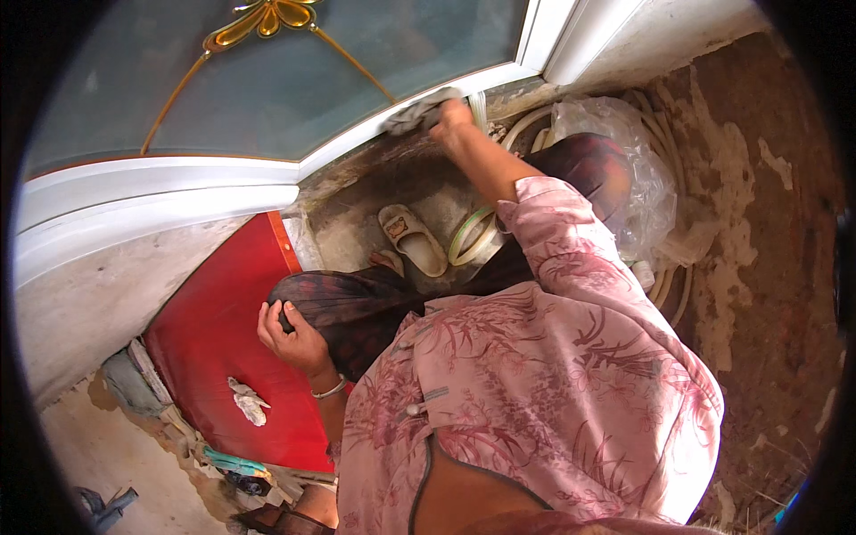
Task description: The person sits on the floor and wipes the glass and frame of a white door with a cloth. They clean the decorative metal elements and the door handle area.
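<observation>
My right hand (455,118) presses a crumpled grey cloth (416,115) against the lower white rail (358,142) of a framed glass panel (281,93). Both the cloth and the hand look slightly blurred. My left hand (294,341) rests on my bent knee in dark patterned trousers (341,301), its fingers loosely curled and no object visible in it. Gold-coloured trim with amber petal shapes (269,19) decorates the glass. Below the rail is a rough, dirty sill (374,157).
A pale slipper (413,241) lies on the floor beside a looped pale strip (468,237). Coiled hose (662,130) and clear plastic sheeting (622,160) are at right. To the left, a red board (227,334) bears a crumpled white scrap (249,401).
</observation>
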`<state>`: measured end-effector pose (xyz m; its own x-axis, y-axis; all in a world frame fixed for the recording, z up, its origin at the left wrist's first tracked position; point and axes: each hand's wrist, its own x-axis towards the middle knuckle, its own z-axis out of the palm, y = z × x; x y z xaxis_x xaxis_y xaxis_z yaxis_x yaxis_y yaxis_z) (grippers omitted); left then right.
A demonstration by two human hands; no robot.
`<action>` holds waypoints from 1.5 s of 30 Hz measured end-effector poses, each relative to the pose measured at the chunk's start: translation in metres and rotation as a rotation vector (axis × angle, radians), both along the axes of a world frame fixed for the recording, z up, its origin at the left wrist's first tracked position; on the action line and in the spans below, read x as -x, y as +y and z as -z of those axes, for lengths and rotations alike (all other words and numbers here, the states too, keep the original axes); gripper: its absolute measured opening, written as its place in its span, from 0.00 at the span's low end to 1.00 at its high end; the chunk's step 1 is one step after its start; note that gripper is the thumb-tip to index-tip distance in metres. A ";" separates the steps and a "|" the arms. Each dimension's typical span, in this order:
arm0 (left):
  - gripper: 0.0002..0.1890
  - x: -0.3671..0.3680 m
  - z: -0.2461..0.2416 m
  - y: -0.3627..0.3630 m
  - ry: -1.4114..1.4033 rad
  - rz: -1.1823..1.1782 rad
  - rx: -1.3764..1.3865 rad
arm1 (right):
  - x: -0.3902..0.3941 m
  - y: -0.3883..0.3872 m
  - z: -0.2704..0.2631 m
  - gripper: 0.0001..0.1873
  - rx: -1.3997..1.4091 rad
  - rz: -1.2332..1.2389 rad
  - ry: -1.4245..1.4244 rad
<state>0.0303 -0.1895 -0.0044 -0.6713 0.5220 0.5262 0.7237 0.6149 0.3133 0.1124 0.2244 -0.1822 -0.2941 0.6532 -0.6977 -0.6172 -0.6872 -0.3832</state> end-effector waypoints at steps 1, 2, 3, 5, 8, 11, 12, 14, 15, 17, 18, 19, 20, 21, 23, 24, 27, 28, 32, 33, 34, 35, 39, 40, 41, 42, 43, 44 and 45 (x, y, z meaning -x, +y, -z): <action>0.08 0.005 -0.003 0.006 0.007 0.021 -0.019 | -0.007 0.038 0.042 0.09 0.014 0.177 -0.018; 0.08 0.006 -0.001 0.004 0.000 0.016 -0.033 | -0.033 0.069 0.057 0.09 0.019 0.260 -0.066; 0.08 0.008 0.001 0.002 -0.007 0.012 -0.050 | -0.058 0.088 0.065 0.10 0.021 0.343 -0.114; 0.08 0.004 0.005 -0.005 -0.021 -0.014 -0.054 | -0.083 0.089 0.010 0.13 0.123 0.425 -0.378; 0.08 0.001 -0.001 -0.002 -0.021 -0.010 -0.043 | -0.058 0.059 0.012 0.15 0.062 0.375 -0.405; 0.08 0.003 -0.005 0.003 0.013 0.017 -0.024 | -0.007 0.032 0.045 0.16 0.095 0.099 -0.433; 0.08 0.004 -0.007 0.006 0.027 0.033 -0.020 | 0.015 0.022 0.064 0.15 0.066 0.154 -0.221; 0.08 0.006 -0.015 0.022 0.065 0.073 -0.008 | 0.048 0.014 0.102 0.12 -0.004 -0.006 -0.036; 0.08 -0.003 -0.006 0.004 0.043 0.015 0.016 | 0.050 -0.023 0.038 0.11 0.241 -0.066 -0.196; 0.08 -0.006 -0.003 -0.001 0.035 -0.011 0.015 | 0.018 -0.018 -0.004 0.10 0.105 -0.031 -0.105; 0.08 -0.005 -0.005 0.000 0.037 -0.014 0.013 | 0.000 0.000 0.000 0.10 0.068 0.073 -0.123; 0.08 -0.003 -0.004 0.000 0.032 -0.011 -0.001 | -0.018 0.018 0.005 0.10 0.024 0.176 -0.143; 0.08 0.001 -0.003 0.000 0.027 -0.009 -0.015 | -0.036 0.036 0.010 0.10 -0.024 0.278 -0.162; 0.08 0.003 -0.003 0.000 0.024 -0.010 -0.026 | -0.068 0.059 0.025 0.08 -0.150 0.225 -0.087; 0.08 0.001 0.000 -0.006 0.003 -0.031 -0.041 | -0.077 0.071 -0.001 0.12 -0.010 0.655 -0.355; 0.08 0.001 -0.003 -0.007 -0.001 -0.032 -0.047 | -0.071 0.066 0.003 0.12 -0.026 0.617 -0.305; 0.08 0.005 -0.004 -0.006 -0.007 -0.041 -0.042 | -0.018 0.031 0.029 0.18 -0.012 0.394 -0.261; 0.08 0.003 -0.007 -0.005 0.001 -0.050 -0.043 | 0.007 0.011 0.031 0.19 0.026 0.226 -0.317; 0.08 0.001 -0.012 0.001 0.053 -0.047 -0.021 | 0.105 -0.065 0.034 0.14 0.179 -0.030 0.252; 0.09 0.003 -0.015 0.003 0.078 -0.038 -0.009 | 0.123 -0.067 0.043 0.14 0.206 -0.028 0.309; 0.08 0.001 -0.011 -0.005 0.070 -0.060 -0.007 | 0.115 -0.069 0.031 0.11 0.264 -0.030 0.344; 0.08 0.000 -0.007 -0.011 0.063 -0.081 -0.005 | 0.102 -0.062 0.018 0.08 0.323 -0.031 0.379; 0.09 0.006 0.002 -0.029 0.022 -0.113 -0.015 | 0.035 -0.012 0.018 0.20 0.131 0.111 0.141; 0.09 0.012 0.002 -0.028 0.018 -0.104 -0.042 | 0.019 0.014 0.050 0.20 0.092 0.115 0.151; 0.09 0.012 0.003 -0.031 0.001 -0.113 -0.065 | 0.017 0.014 0.047 0.21 0.099 0.105 0.100; 0.09 0.013 0.003 -0.031 -0.009 -0.113 -0.085 | 0.014 0.017 0.044 0.21 0.107 0.100 0.059; 0.09 0.014 0.003 -0.032 -0.002 -0.122 -0.087 | 0.028 0.013 0.053 0.21 0.075 0.275 0.024; 0.08 0.014 0.003 -0.033 0.004 -0.130 -0.089 | 0.043 0.003 0.058 0.19 0.074 0.240 0.043; 0.08 0.013 0.008 -0.035 0.011 -0.147 -0.092 | 0.063 -0.019 0.049 0.18 0.073 0.197 0.062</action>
<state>0.0177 -0.2247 -0.0128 -0.7308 0.3680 0.5749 0.6317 0.6838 0.3653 0.0489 0.2054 -0.2312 -0.2100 0.6504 -0.7300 -0.7631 -0.5758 -0.2935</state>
